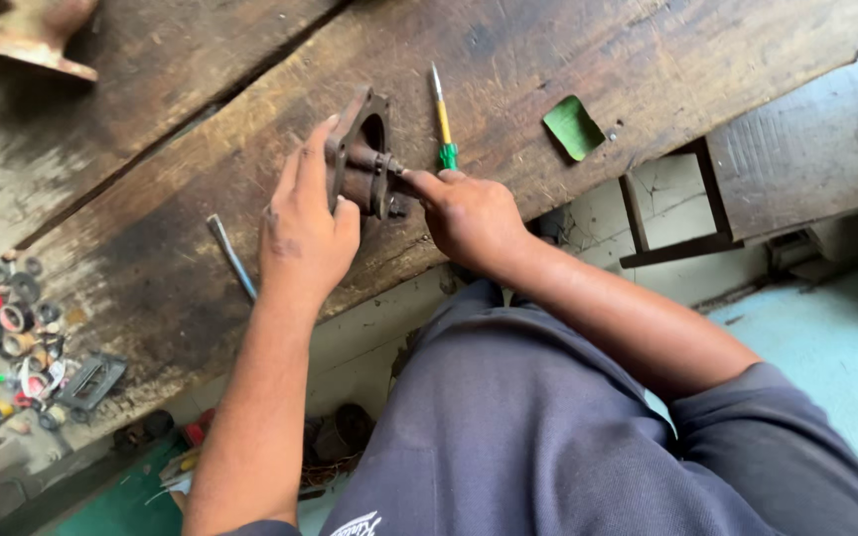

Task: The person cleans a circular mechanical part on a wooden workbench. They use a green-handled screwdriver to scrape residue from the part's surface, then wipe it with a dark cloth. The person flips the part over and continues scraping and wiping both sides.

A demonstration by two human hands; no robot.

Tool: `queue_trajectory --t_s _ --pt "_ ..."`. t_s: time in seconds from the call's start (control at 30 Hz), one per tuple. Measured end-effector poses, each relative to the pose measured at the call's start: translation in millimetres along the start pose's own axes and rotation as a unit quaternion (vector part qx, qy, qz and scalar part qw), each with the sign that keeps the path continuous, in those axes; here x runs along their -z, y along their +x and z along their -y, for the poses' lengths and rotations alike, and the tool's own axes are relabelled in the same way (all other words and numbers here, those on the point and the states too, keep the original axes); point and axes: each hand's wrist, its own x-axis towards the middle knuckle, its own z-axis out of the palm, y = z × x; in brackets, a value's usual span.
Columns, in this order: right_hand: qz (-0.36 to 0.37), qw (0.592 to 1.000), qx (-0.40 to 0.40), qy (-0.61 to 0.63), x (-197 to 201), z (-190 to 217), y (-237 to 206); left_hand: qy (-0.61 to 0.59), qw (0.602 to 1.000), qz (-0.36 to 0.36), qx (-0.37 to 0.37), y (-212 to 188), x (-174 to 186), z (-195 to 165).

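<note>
Fingers (302,189) of the left hand (300,233) are wrapping around a rusty metal part (361,164) standing on edge on the wooden bench (588,69), while the right hand (469,213) is pinching a bolt (396,171) on it. A metal rod (231,256) is lying at nine o'clock, a green-handled screwdriver (442,119) at one o'clock, a green scrap (574,127) beyond

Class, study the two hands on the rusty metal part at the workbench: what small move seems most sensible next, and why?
Probably turn the small bolt a little further with the right hand, whose fingertips pinch it, while the left hand steadies the rusty flanged part upright on the wooden bench. The screwdriver lies unused.
</note>
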Motion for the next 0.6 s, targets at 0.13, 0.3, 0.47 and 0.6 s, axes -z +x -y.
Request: queue_trajectory --t_s 0.13,0.3,0.47,0.6 --pt "0.125 0.933 -0.161 0.297 -3 -5 7 -0.015 0.999 0.027 0.026 1 10 4" --pt "-0.016 0.999 0.026 0.031 -7 5 1 0.007 0.996 0.083 0.013 15 19 17" --pt "0.081 0.989 -0.11 0.061 -12 2 15 0.083 0.985 0.129 0.075 43 30 19" --pt "0.093 0.943 -0.08 0.31 -17 -8 25 0.024 0.971 0.139 0.191 62 28 10"
